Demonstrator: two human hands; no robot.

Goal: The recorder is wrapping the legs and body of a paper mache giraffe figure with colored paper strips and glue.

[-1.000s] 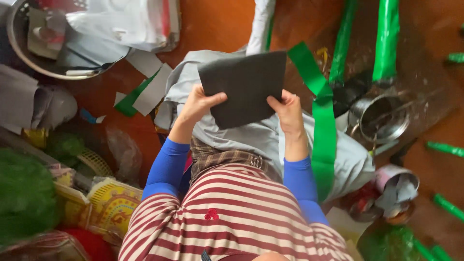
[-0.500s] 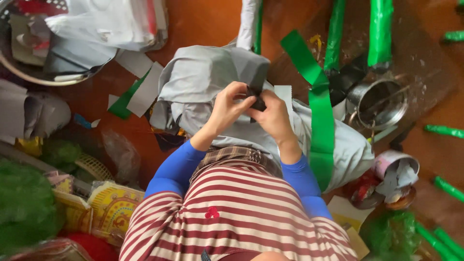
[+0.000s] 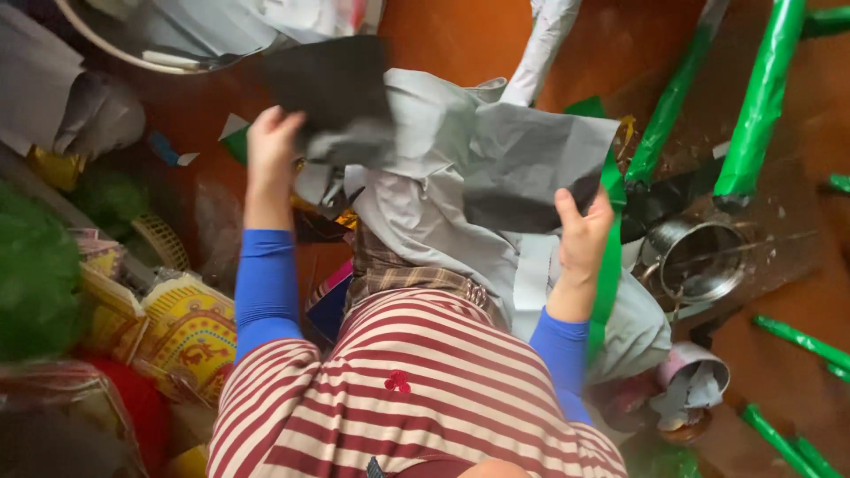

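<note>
A: Paper [image 3: 531, 164], grey, is spread open in the middle, above the lap. The right hand [image 3: 580, 235] pinches its right edge; the left hand [image 3: 270, 146] grips a darker sheet [image 3: 332, 84] at far left.

B: Packages?

A: Yellow printed packets [image 3: 181, 332] lie near left; green rolls [image 3: 761, 97] far right, by a steel pot [image 3: 699, 257].

B: Changed?

A: Half a second ago both hands were together, crumpling; now they're apart.

You get soft, even daylight here, warm on the orange floor [image 3: 460, 35], with only faint shadows. Motion blur smears the left hand [image 3: 270, 146] and the dark paper [image 3: 332, 84] it lifts. The steel pot [image 3: 699, 257] shows a mild glint, and the corners look soft and slightly stretched.
</note>
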